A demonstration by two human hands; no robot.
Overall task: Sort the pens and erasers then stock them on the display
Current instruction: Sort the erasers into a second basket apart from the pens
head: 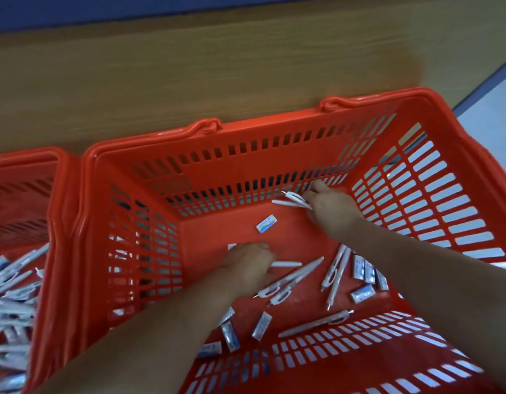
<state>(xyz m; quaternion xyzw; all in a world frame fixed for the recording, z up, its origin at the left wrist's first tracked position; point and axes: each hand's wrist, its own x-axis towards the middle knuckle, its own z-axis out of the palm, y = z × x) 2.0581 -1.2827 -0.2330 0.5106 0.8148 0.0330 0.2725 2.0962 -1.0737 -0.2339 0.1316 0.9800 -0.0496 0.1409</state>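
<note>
Orange slotted plastic basket point(274, 155): we see it in the centre of the view, standing on a light-brown wooden tabletop point(189, 75). Both forearms reach down into it.

Right hand point(331, 207): low against the far wall of the basket, towards the right corner. Its fingers are curled round a small bunch of white click pens point(293, 201), whose ends stick out to the left of the fist.

Left hand point(249, 265): on the basket floor near the middle, fingers curled under. We read it as gripping a single white pen point(287, 264), whose barrel pokes out to the right of the knuckles. A small white scrap at the fingertips is too blurred for us to name.

Lone wrapped eraser point(266, 223): a white-and-blue rectangular block lying flat on the floor between the two hands, touching neither.

Loose white pens point(291, 280): scattered on the floor nearer to us. Two lie together just right of the left wrist, two lie side by side further right, and one lies along the near wall.

Wrapped erasers point(365, 271): a white-and-blue cluster by the right wall. We note several more beside the left forearm, close to the near wall.

Second orange basket point(27, 153): just beside the first, on its left, and cut off by the frame edge. It holds a mixed heap point(10, 294) of white pens and blue-and-white erasers.
</note>
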